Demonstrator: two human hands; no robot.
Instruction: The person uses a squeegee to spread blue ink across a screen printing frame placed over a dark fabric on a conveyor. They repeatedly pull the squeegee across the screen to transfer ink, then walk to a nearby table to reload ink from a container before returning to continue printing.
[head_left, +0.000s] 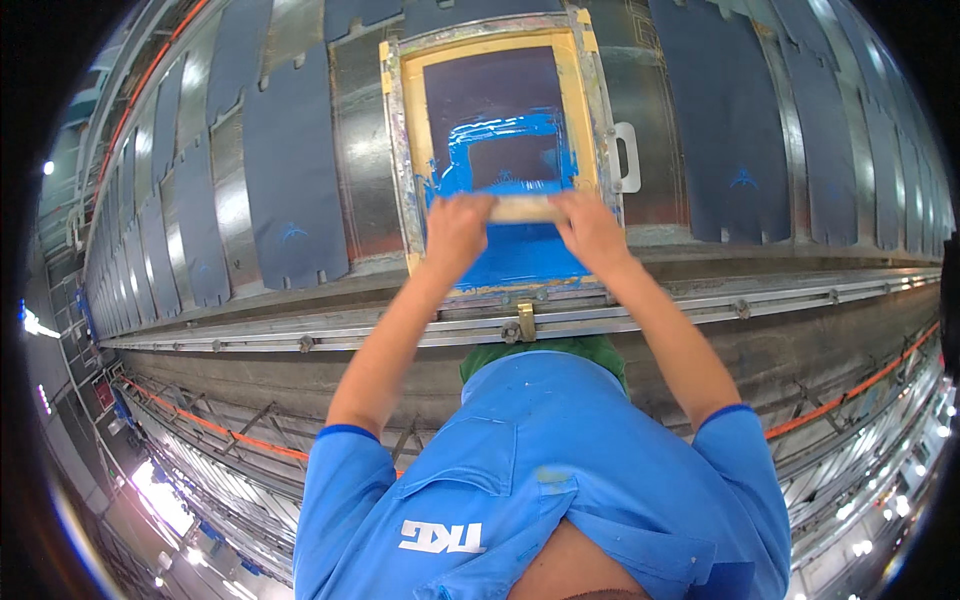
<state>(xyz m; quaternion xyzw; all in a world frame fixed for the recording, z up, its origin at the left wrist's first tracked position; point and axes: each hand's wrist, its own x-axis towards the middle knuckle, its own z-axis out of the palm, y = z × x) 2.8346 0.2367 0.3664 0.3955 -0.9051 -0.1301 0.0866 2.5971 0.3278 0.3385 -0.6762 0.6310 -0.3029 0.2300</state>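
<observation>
Both my hands grip a pale squeegee (525, 209) that lies crosswise over a printing screen. My left hand (459, 232) is closed round its left end, my right hand (592, 228) round its right end. The screen's frame (392, 120) is worn and paint-stained, with yellow tape along its inner border. Wet blue ink (520, 260) covers the mesh below the squeegee, and streaks of it lie above, around a dark bare patch (500, 155). The squeegee's blade is hidden under its handle and my fingers.
Dark blue-grey fabric pieces (290, 160) lie in a row on the long metal table, some bearing a small blue print. A white handle (628, 158) sticks out at the frame's right side. A metal rail (680, 312) with knobs runs along the table's near edge, before my body.
</observation>
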